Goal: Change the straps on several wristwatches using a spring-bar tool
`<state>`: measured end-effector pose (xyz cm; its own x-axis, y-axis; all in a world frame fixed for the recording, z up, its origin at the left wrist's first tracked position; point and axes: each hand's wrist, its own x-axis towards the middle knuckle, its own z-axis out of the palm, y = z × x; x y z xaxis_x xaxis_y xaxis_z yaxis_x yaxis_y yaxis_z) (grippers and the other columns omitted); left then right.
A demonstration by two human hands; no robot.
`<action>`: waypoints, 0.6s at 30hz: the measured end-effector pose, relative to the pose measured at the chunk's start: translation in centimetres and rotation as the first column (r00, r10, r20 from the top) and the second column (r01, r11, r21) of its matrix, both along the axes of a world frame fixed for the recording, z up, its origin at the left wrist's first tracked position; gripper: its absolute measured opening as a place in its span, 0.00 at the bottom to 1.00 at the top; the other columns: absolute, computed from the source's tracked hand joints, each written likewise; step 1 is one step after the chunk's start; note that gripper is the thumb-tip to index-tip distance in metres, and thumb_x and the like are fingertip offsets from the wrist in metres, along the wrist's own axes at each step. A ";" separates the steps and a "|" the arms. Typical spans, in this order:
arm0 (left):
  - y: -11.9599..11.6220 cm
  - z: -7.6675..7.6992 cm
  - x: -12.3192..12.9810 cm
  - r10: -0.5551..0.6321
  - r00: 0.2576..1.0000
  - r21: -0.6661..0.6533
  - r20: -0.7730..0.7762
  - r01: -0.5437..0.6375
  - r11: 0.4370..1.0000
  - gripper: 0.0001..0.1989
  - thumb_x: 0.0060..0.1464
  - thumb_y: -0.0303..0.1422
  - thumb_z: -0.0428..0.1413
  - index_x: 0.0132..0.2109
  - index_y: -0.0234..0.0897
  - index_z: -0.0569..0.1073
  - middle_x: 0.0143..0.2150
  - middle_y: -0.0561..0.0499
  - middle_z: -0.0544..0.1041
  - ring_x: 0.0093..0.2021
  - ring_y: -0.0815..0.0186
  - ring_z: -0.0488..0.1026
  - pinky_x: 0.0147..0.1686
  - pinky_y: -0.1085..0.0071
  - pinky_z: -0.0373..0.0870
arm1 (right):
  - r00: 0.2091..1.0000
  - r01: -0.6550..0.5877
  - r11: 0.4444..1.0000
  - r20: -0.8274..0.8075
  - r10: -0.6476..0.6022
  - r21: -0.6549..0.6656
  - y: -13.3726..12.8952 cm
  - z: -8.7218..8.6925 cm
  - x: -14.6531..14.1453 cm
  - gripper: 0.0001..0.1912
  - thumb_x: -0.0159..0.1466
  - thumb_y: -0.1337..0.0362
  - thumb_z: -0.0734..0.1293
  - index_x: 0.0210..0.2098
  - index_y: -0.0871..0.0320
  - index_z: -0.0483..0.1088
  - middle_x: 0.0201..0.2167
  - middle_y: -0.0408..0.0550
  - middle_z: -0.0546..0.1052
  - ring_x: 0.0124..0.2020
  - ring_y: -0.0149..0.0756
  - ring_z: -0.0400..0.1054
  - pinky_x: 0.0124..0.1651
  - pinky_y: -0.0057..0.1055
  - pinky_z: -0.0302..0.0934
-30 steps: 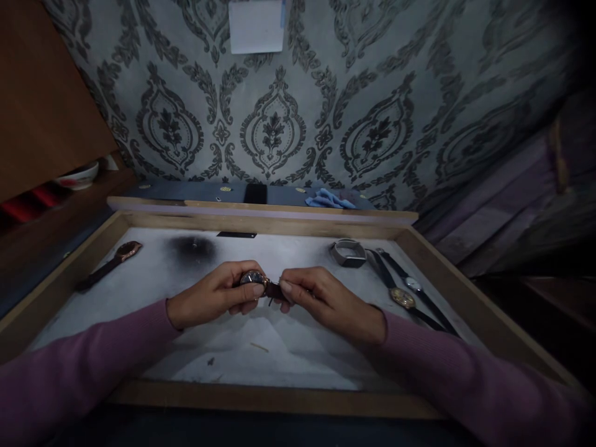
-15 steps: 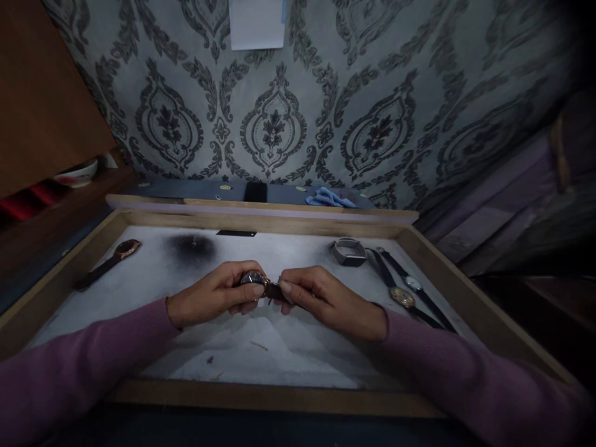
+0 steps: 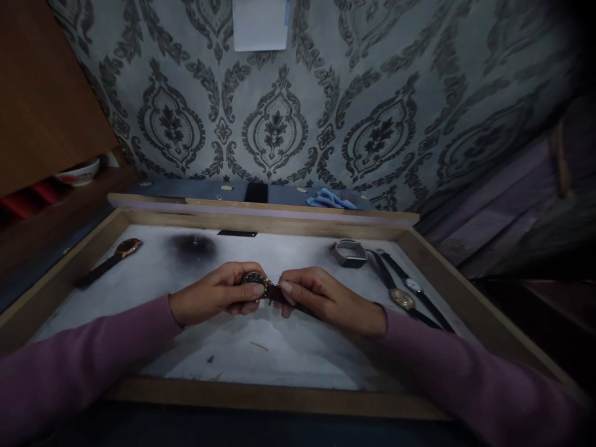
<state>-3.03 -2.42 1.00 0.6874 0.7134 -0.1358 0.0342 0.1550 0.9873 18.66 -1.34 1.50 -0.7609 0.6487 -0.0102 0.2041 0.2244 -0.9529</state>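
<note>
Above the middle of a shallow wooden tray [image 3: 279, 397], both hands meet over one wristwatch. My left hand [image 3: 216, 292] is closed around the watch case [image 3: 252, 279], which has a dark dial and gold-coloured trim; a small green glint shows at its edge. Pinched in my right hand [image 3: 321, 295] is a dark brown watch strap [image 3: 276, 295], its end close against the case. Whether strap and case are joined there I cannot tell, since the fingers cover much of both.
A watch [image 3: 126, 248] with a dark strap lies at the tray's left. To the right are a grey band watch [image 3: 350, 253], a gold-dial watch [image 3: 402, 298] and a white-dial watch [image 3: 413, 285]. A thin stick [image 3: 259, 346] lies near the front. Behind the tray rests a blue cloth [image 3: 329, 198].
The watch case is tipped slightly in my left fingers, and a green glint now shows on it. More of the brown strap shows beneath my right hand. Otherwise the hands have barely moved.
</note>
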 end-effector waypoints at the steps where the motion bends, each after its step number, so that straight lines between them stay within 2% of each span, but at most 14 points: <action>1: 0.0 0.0 0.0 -0.003 1.000 -0.014 0.008 0.003 1.000 0.13 0.57 0.41 0.55 0.36 0.33 0.65 0.21 0.59 0.63 0.20 0.75 0.52 0.19 0.75 0.46 | 1.000 -0.008 1.000 -0.012 0.008 -0.021 0.1 -0.1 0.0 0.25 0.67 0.45 0.58 0.24 0.59 0.60 0.25 0.46 0.71 0.28 0.29 0.65 0.33 0.28 0.57; 6: 0.2 -0.5 0.0 -0.008 0.999 -0.088 0.038 0.012 0.996 0.14 0.56 0.41 0.56 0.36 0.34 0.65 0.22 0.59 0.62 0.20 0.76 0.53 0.19 0.76 0.44 | 0.998 -0.025 0.993 -0.060 0.018 -0.117 0.2 -0.4 -0.1 0.23 0.67 0.47 0.59 0.25 0.59 0.60 0.25 0.44 0.70 0.28 0.28 0.63 0.34 0.28 0.57; 10: 0.2 -0.6 0.0 -0.007 0.998 -0.110 0.059 0.014 0.994 0.14 0.56 0.41 0.56 0.36 0.34 0.64 0.22 0.58 0.62 0.21 0.76 0.54 0.19 0.77 0.45 | 0.998 0.001 0.993 -0.057 -0.008 -0.116 0.1 -0.5 0.0 0.24 0.66 0.46 0.60 0.25 0.59 0.62 0.25 0.43 0.68 0.27 0.28 0.61 0.32 0.27 0.56; 14: 0.1 -0.3 -0.1 -0.022 1.000 -0.054 0.022 0.023 0.998 0.15 0.56 0.43 0.56 0.36 0.34 0.65 0.22 0.59 0.63 0.20 0.76 0.53 0.19 0.76 0.46 | 0.998 0.069 0.997 0.009 -0.069 0.019 -0.3 -0.8 -0.1 0.25 0.67 0.45 0.57 0.27 0.60 0.64 0.22 0.41 0.65 0.25 0.28 0.58 0.30 0.27 0.54; 18: 0.0 -0.1 -0.1 -0.026 0.998 0.027 -0.062 0.027 0.999 0.15 0.58 0.43 0.53 0.36 0.34 0.64 0.22 0.58 0.63 0.20 0.75 0.53 0.20 0.75 0.47 | 0.992 0.091 0.978 0.071 -0.106 0.188 -0.5 -1.1 -0.1 0.25 0.69 0.47 0.54 0.26 0.59 0.62 0.21 0.40 0.63 0.23 0.28 0.56 0.28 0.27 0.52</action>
<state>-3.11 -2.40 0.93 0.6972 0.6990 -0.1591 0.0987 0.1262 0.9871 18.59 -1.86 0.43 -0.6946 0.7170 0.0584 0.3077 0.3694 -0.8768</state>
